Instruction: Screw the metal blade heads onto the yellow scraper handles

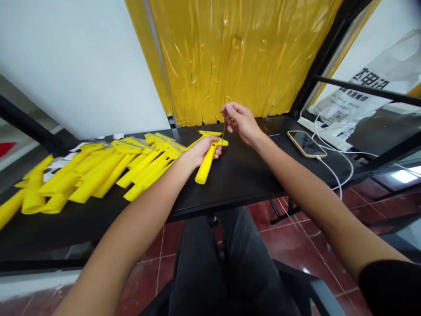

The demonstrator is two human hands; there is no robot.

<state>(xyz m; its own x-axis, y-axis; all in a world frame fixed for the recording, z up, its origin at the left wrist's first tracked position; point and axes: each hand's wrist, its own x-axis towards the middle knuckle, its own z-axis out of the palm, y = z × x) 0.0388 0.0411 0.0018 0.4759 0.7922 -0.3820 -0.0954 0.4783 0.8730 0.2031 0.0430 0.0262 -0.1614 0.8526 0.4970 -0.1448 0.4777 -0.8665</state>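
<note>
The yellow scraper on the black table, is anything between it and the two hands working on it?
Nothing visible. The left hand already grips the yellow scraper at its handle, and the right hand holds a thin screwdriver straight down onto its head. The pile of scrapers lies off to the left.

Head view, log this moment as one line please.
left hand: grips yellow scraper on black table | right hand: holds thin tool upright on scraper head | scraper pile left | phone right

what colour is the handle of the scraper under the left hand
Bright yellow; the scraper handle shows clearly in the head view.
</note>
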